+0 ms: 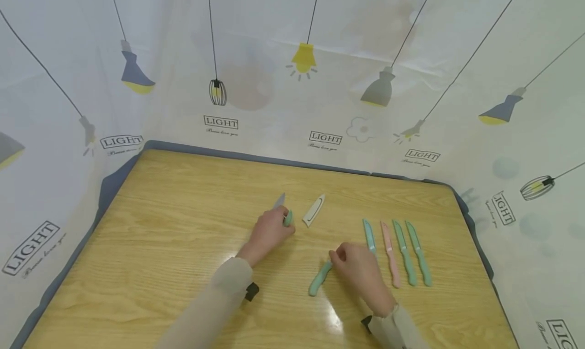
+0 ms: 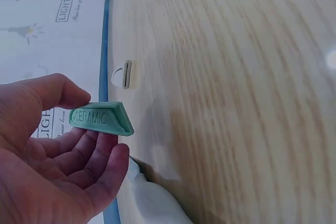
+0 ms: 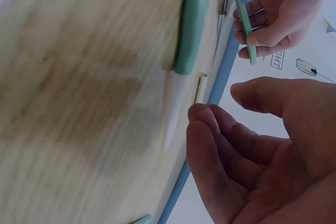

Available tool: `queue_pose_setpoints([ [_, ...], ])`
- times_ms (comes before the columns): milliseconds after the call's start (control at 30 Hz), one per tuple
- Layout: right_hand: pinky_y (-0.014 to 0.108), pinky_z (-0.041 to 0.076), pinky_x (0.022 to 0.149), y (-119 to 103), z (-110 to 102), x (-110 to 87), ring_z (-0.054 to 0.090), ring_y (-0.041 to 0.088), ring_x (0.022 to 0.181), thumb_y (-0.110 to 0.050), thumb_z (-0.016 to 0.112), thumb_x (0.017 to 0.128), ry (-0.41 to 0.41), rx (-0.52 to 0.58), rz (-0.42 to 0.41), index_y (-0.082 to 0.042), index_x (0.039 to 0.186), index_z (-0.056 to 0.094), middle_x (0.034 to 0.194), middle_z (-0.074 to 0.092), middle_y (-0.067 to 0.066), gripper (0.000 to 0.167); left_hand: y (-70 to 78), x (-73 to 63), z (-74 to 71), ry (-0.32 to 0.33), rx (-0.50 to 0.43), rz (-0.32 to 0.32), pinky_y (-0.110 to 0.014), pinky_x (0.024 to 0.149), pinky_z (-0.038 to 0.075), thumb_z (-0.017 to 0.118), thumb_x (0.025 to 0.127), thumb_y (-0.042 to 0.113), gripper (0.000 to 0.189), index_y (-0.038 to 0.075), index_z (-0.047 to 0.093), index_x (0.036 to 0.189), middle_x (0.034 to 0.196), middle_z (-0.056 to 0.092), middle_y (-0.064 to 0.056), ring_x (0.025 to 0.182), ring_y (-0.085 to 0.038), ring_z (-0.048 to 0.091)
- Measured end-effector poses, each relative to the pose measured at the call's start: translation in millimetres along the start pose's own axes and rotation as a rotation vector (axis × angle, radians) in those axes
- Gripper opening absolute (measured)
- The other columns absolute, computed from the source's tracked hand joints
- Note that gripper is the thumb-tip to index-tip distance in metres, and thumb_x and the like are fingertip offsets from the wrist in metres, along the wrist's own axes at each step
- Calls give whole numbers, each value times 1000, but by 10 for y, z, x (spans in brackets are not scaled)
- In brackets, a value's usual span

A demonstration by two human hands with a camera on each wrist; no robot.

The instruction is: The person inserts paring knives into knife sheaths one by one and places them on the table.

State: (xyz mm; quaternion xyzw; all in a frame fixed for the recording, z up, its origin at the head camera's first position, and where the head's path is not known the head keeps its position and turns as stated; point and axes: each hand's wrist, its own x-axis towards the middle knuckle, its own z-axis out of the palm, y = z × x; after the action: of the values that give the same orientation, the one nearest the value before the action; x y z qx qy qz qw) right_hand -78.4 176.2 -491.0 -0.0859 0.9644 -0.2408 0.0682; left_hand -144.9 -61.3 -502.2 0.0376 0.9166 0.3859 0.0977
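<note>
The green sheath (image 2: 102, 118), pinched in the left hand (image 1: 271, 228) above the wooden table (image 1: 160, 217), was apparently off the bare-bladed knife (image 3: 185, 62) beside the right hand (image 1: 360, 272), whose thumb and fingers stood apart; a white knife (image 2: 157, 200) also lay unsheathed, four others (image 1: 404, 251) seemed covered, and lamp-printed sheeting (image 1: 269, 29) surrounded everything.

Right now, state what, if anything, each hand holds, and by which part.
Left hand: a green piece marked CERAMIC, pinched at its opposite edges. Right hand: nothing.
</note>
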Motion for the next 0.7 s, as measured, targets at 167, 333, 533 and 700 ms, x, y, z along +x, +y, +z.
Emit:
queue_pose_setpoints([
  [167,20,41,45,7,64,-58,45,6,49,-25,72,98,17,-48,-40,-10,79,71,60,55,-8,25,-69,0,-34,-8,-87,-5,-30,65,56,72,92,14,38,-1,64,126,100,70,-8,77,-17,63],
  [333,19,39,43,-36,123,-111,44,5,47,-27,71,98,-25,-65,-70,-13,73,66,58,51,-9,30,-105,-8,-68,18,-201,-15,-39,83,61,74,94,14,37,-3,65,126,108,71,-12,97,-24,67],
  [533,20,39,42,-62,191,-126,45,6,48,-30,73,97,-21,-72,-54,-9,75,68,59,52,-7,31,-87,-20,-121,48,-327,-26,-41,89,60,74,94,12,29,-3,70,118,108,72,-12,102,-28,69],
  [700,21,39,41,-75,211,-118,46,7,47,-31,74,96,-33,-71,-28,-6,76,70,58,53,-6,32,-105,-21,-136,64,-365,-20,-40,85,61,76,94,12,23,-2,74,112,105,74,-11,100,-27,70],
])
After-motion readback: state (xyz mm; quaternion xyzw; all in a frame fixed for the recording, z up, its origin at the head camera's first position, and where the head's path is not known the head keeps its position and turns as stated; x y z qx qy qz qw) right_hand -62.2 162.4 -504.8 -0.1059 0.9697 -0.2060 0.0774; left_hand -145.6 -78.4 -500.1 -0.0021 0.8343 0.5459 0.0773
